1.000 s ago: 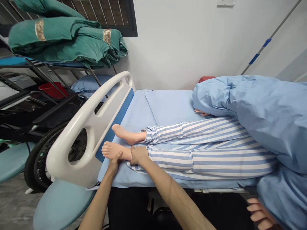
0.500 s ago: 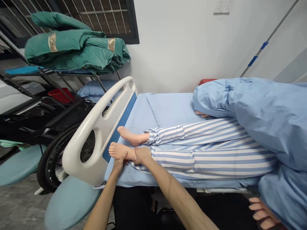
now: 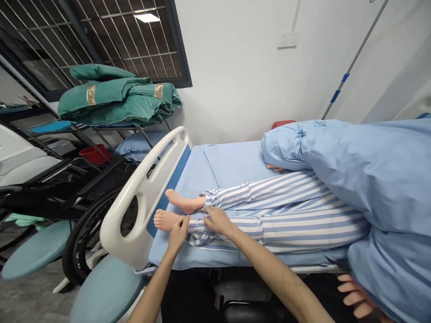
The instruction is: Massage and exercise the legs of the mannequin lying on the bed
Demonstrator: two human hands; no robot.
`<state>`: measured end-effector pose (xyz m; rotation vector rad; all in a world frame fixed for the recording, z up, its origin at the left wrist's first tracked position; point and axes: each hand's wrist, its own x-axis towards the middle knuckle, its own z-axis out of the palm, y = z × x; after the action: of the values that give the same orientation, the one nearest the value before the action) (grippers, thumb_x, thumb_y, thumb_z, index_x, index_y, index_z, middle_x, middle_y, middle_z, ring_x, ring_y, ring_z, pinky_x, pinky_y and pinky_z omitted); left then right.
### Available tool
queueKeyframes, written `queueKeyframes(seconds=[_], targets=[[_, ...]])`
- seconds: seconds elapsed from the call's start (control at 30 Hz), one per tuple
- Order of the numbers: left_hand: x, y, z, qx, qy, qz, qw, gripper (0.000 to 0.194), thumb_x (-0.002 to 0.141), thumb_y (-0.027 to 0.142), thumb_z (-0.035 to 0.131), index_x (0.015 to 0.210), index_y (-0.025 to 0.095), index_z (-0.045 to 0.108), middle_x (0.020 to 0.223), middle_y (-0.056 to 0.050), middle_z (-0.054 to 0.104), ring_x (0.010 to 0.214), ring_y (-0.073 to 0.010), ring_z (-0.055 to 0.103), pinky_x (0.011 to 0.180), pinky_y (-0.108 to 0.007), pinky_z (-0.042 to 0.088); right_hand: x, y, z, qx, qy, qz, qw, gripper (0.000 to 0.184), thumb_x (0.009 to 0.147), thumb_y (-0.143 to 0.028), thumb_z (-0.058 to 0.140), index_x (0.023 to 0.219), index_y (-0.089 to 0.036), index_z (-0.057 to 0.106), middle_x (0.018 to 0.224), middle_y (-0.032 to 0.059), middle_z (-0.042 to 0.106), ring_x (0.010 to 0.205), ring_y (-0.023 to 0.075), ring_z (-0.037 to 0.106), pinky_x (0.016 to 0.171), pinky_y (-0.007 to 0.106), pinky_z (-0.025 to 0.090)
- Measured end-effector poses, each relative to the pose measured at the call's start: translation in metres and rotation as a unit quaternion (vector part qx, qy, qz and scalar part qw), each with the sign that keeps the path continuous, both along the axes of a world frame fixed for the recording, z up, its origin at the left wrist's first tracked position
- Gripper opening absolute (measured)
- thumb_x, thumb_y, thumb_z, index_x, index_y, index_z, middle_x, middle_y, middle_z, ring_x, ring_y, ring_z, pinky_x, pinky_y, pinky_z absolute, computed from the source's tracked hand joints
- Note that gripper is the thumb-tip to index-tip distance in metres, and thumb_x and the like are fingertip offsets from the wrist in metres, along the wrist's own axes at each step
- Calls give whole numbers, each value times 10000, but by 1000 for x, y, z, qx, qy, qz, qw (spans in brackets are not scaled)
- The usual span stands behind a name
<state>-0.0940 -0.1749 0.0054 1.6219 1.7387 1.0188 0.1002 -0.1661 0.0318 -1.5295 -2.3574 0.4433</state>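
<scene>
A figure in blue-and-white striped trousers (image 3: 286, 215) lies on a bed with a light blue sheet (image 3: 229, 161), bare feet (image 3: 168, 220) toward the white footboard (image 3: 144, 193). My left hand (image 3: 178, 231) is closed on the hem of the nearer trouser leg at the ankle. My right hand (image 3: 217, 220) grips the striped cuff just past it, fingers curled into the cloth. A light blue duvet (image 3: 367, 166) is folded back over the figure's upper body.
Folded green blankets (image 3: 117, 101) lie on a metal rack at the left, above a red basin (image 3: 94, 154). A wheelchair wheel (image 3: 84, 237) and a pale blue seat (image 3: 107, 291) stand by the footboard. Another hand (image 3: 353, 298) shows at the lower right.
Both hands have shifted from the ankle onto the trouser cuff, which now sits lower over the ankle. The view has tilted upward, showing more window and wall.
</scene>
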Motion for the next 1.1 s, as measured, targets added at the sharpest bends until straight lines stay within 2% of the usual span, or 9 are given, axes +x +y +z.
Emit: queueKeyframes(seconds=[0.1, 0.17, 0.23, 0.33, 0.53, 0.67, 0.8, 0.93, 1.1], targets=[[48, 19, -2, 35, 11, -16, 999, 402, 860, 528, 378, 603, 224, 322, 576, 18, 416, 615, -141, 439, 622, -254, 376, 46, -10, -3, -19, 1, -59, 998, 300, 946, -286, 431, 1147, -177, 625, 1101, 116, 689, 1037, 240, 623, 887, 324, 449], [73, 28, -11, 32, 71, -17, 997, 357, 881, 474, 372, 634, 216, 376, 636, 3, 507, 660, -143, 488, 649, -251, 364, 67, -17, -9, -23, -3, -86, 996, 289, 943, -276, 433, 1122, -175, 636, 1081, 115, 694, 1024, 238, 629, 876, 323, 447], [84, 33, -20, 5, 161, -18, 987, 311, 890, 437, 397, 688, 207, 455, 729, -22, 604, 726, -158, 549, 663, -258, 344, 78, -22, -15, -22, -2, -99, 995, 276, 939, -268, 441, 1097, -170, 644, 1071, 112, 699, 1018, 238, 632, 867, 318, 444], [78, 34, -29, -51, 264, -32, 963, 278, 901, 423, 430, 770, 205, 540, 827, -45, 681, 807, -192, 612, 665, -269, 324, 78, -20, -20, -22, 12, -99, 995, 258, 935, -273, 458, 1068, -167, 652, 1064, 104, 706, 1013, 230, 636, 847, 301, 432], [50, 31, -32, -11, 371, -100, 923, 269, 927, 319, 419, 816, 184, 623, 902, -66, 720, 909, -209, 649, 751, -283, 379, 43, 22, 3, -28, 39, -58, 997, 233, 948, -261, 442, 948, -176, 659, 943, 75, 725, 889, 190, 657, 745, 259, 400], [51, 30, -36, 11, 408, -96, 908, 297, 931, 299, 407, 856, 184, 670, 921, -74, 733, 914, -225, 658, 787, -310, 409, 16, 63, 15, 49, 44, -44, 997, 260, 961, -267, 425, 1058, -161, 642, 1041, 103, 709, 993, 210, 632, 841, 287, 407], [56, 28, -37, 13, 424, -99, 900, 314, 919, 280, 412, 855, 189, 705, 923, -79, 741, 926, -243, 661, 806, -336, 429, -12, 90, -14, 45, -15, -66, 997, 396, 955, -357, 454, 1218, -102, 604, 1203, 189, 648, 1166, 292, 552, 1041, 436, 331], [57, 28, -41, 1, 442, -87, 893, 295, 883, 272, 464, 821, 164, 731, 895, -121, 738, 924, -267, 665, 813, -358, 447, -46, 95, -48, 27, -56, -22, 998, 596, 909, -443, 535, 1409, -123, 474, 1359, 214, 548, 1315, 362, 416, 1124, 572, 180], [56, 29, -43, -8, 451, -81, 889, 276, 853, 264, 502, 826, 134, 744, 909, -166, 728, 928, -278, 668, 819, -368, 454, -68, 100, -48, -21, -106, -11, 994, 657, 853, -369, 605, 1455, -179, 425, 1425, 195, 491, 1323, 400, 393, 1115, 614, 174]])
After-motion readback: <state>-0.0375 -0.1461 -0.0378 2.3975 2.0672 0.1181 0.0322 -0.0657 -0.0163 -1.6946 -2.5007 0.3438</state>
